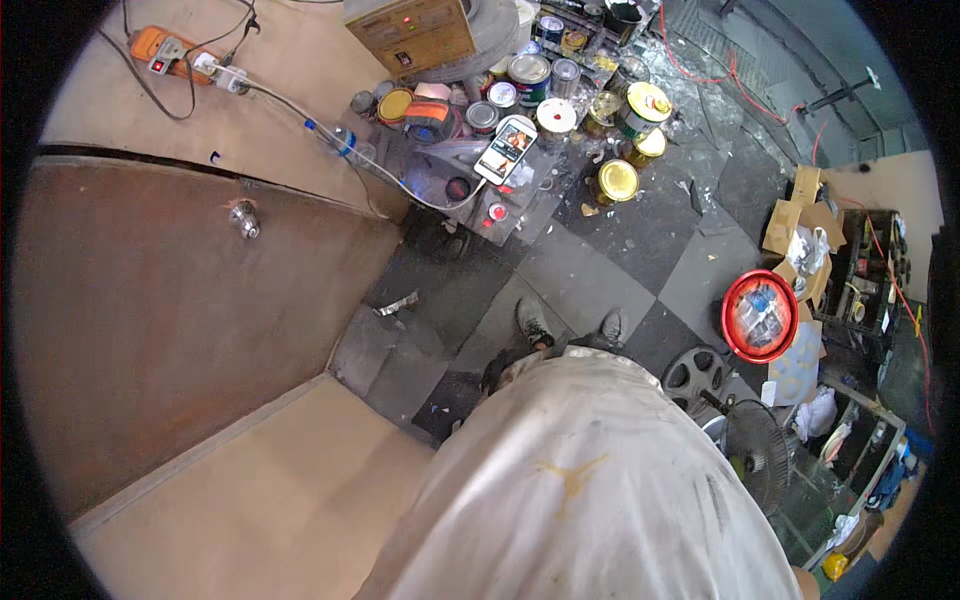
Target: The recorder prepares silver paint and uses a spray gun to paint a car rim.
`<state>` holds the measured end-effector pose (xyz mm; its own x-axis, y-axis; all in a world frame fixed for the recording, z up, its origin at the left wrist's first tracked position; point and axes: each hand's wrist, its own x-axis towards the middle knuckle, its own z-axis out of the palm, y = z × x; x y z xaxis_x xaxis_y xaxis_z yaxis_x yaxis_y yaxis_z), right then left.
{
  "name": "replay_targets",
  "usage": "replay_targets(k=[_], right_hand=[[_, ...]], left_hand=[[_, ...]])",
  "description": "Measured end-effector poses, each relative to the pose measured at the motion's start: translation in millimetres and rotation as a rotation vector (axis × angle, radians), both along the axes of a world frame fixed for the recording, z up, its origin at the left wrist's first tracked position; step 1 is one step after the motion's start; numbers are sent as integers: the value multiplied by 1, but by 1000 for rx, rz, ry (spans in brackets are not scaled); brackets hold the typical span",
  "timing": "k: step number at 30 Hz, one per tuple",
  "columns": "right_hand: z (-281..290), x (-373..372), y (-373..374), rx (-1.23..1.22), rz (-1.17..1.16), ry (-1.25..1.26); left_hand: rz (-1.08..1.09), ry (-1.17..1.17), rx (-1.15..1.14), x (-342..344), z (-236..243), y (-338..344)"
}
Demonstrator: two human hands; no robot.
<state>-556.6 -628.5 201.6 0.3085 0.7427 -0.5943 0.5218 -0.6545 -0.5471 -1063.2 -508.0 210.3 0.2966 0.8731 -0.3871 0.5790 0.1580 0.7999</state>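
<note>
Neither of my hands is in view. A small patch of my bare arm (pixel 806 582) shows at the lower right edge, beside my stained light shirt (pixel 590 480). Ahead of my shoes, a white smartphone (pixel 506 152) with a lit screen lies on a cluttered low surface, a white cable running to it. Around it sit several paint cans (pixel 528 70), a yellow-lidded tin (pixel 395 105) and a small jar with a red top (pixel 497 212). Gold-topped cans (pixel 617 181) stand on the floor to the right of the phone.
A brown door (pixel 180 340) with a round knob (pixel 244 218) is on the left. An orange power strip (pixel 165 52) hangs on the wall. At right are a red round tub (pixel 760 316), cardboard boxes (pixel 800 225), a pedestal fan (pixel 755 455) and a metal shelf (pixel 850 480).
</note>
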Motion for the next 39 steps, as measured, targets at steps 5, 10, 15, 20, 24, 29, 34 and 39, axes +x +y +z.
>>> replay_targets(k=[5, 10, 15, 20, 24, 29, 34, 39], right_hand=[[17, -13, 15, -1, -25, 9], [46, -29, 67, -95, 261, 165], [82, -61, 121, 34, 306, 256], [35, -85, 148, 158, 580, 233], [7, -92, 154, 116, 524, 430], [17, -111, 167, 177, 526, 609], [28, -110, 163, 160, 461, 639], [16, -110, 159, 128, 357, 730]], left_hand=[[50, -2, 8, 5, 4, -13], [24, -42, -26, 36, 22, -1], [-246, -57, -12, 67, 14, 48], [-326, -163, -10, 56, -41, 36], [-36, -197, -252, 85, 11, 40], [88, -390, -416, 73, 19, 35], [896, -865, -609, 25, 5, -15], [867, -735, -579, 12, 1, -15]])
